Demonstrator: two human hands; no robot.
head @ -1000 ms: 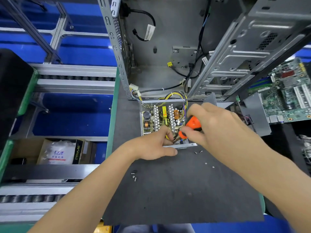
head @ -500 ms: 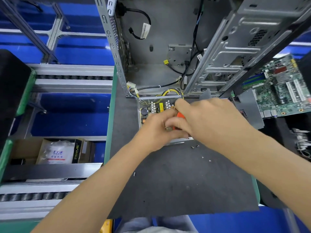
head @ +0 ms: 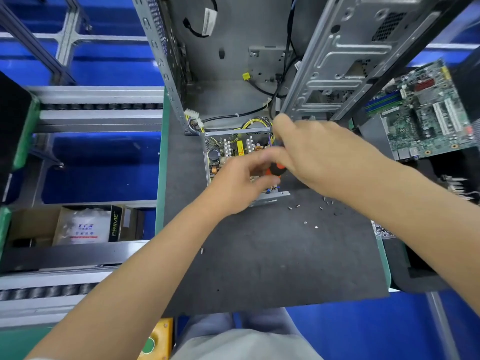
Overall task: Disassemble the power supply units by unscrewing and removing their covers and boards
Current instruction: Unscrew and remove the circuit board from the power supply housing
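A person's right hand [head: 319, 157] curls around an orange-handled screwdriver [head: 275, 169], most of the tool hidden under the fingers, as the tip points down into an opened power supply [head: 233, 162] on the dark bench [head: 272, 255]. The left hand [head: 239, 185] rests on the near side of the unit with fingers loosely curled close to the tool; motion blur makes it impossible to tell whether they pinch anything. The cover is already off, leaving the circuit board [head: 228, 152] with its coils, black capacitor and yellow wires [head: 255, 123] exposed inside the metal tray. Loose screws [head: 306, 216] lie scattered on the bench just beside the unit. Behind it stands an open computer case [head: 233, 61], and a green motherboard [head: 426, 118] sits well off to the right. The step in hand appears to be freeing the board's mounting screws; doing it well likely means seating the tip squarely in the screw head, pressing straight down, and keeping the tray steady so the tip cannot slip onto nearby components.
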